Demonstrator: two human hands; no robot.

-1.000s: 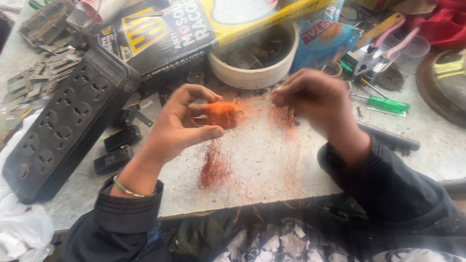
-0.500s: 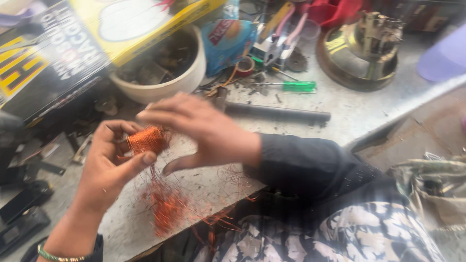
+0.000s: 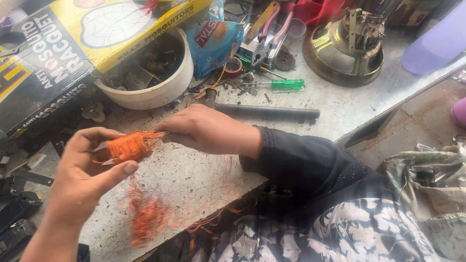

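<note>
The left hand is curled around a small orange coil of fine wire, with the thumb pressing under it and the fingers wrapped over its top, so the coil sits between them just above the tabletop. The right hand reaches across from the right, its fingers drawn together in a pinch at the frayed end of the coil, where thin strands stick out; it touches the coil's right end. Below the left hand hangs a loose tangle of orange wire, blurred, over the tabletop's near edge. Beyond the right hand lies a dark metal rod, and just past that a green-handled screwdriver. Farther away from both hands stands a white bowl holding small metal parts, partly under a yellow and black cardboard box. Well off to the right of the right hand sits a round brass-coloured metal part, with pink-handled pliers near it.
</note>
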